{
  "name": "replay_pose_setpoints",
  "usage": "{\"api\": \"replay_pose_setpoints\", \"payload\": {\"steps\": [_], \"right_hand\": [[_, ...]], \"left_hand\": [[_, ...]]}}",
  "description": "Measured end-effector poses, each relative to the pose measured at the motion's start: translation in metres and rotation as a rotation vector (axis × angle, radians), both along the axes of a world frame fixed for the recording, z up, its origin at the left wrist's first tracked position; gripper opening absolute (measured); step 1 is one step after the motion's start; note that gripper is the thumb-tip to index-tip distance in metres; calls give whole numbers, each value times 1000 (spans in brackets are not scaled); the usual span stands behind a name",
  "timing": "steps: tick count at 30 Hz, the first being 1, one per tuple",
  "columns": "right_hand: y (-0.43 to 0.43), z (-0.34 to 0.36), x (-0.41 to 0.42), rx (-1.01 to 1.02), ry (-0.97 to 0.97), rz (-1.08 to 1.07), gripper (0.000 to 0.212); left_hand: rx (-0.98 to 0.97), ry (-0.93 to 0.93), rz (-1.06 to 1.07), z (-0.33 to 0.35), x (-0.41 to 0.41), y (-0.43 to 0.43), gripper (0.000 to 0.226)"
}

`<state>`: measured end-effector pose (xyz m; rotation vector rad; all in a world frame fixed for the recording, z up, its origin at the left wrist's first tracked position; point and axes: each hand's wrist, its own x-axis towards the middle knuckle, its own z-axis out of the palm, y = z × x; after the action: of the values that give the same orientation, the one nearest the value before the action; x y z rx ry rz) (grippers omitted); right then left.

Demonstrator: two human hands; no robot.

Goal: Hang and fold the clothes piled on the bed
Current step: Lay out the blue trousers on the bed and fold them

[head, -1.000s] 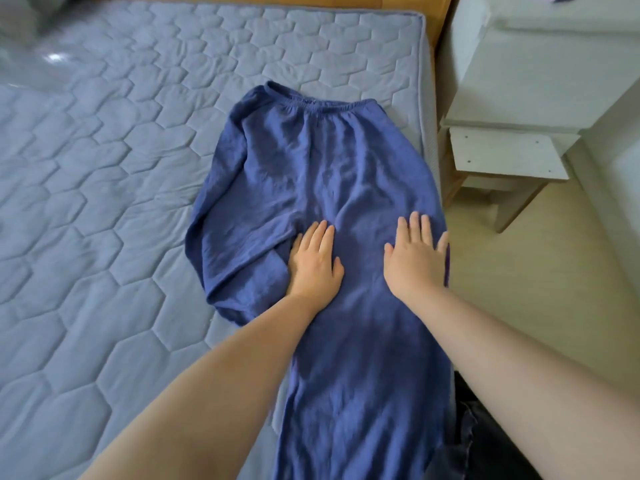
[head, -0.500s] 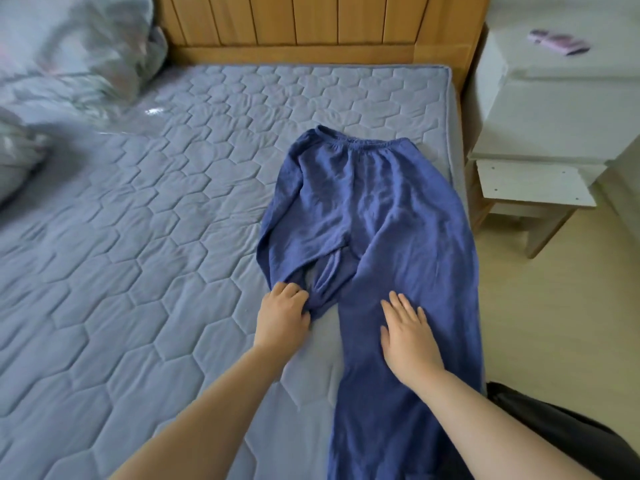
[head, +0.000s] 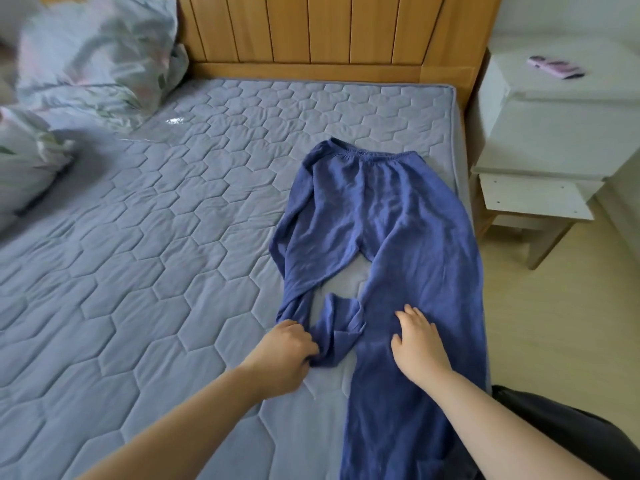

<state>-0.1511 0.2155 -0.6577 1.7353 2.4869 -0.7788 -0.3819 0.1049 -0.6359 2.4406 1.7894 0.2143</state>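
The left hand (head: pixel 284 355) has dragged the bunched leg of the blue trousers (head: pixel 391 230) toward 6 o'clock, gripping it; the right hand (head: pixel 417 344) presses flat. The trousers lie on the quilted bed (head: pixel 156 220), with the wooden headboard (head: pixel 329 29) at 12 and the white nightstand (head: pixel 554 133) at 2.

I saw solid blue trousers (head: pixel 388 230) on a grey-blue mattress (head: pixel 156 237) quilted in hexagons, an orange-brown wooden headboard (head: pixel 329 29), pale floral bedding (head: pixel 93 60) and a white nightstand (head: pixel 554 133).
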Motion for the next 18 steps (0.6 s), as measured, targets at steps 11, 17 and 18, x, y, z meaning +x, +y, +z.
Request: {"api": "replay_pose_setpoints", "payload": {"steps": [11,17,18], "right_hand": [[-23,22,-38,-5,477,5,31],[-62,14,-60,192,-128,580,52],[-65,20,-64,145,-152,580,35]], "left_hand": [[62,-583,617,9,-13,-13,41],[-335,-1775,1293,9,-32,20,23],[-348,-1845,1283,13,-30,21,23]]}}
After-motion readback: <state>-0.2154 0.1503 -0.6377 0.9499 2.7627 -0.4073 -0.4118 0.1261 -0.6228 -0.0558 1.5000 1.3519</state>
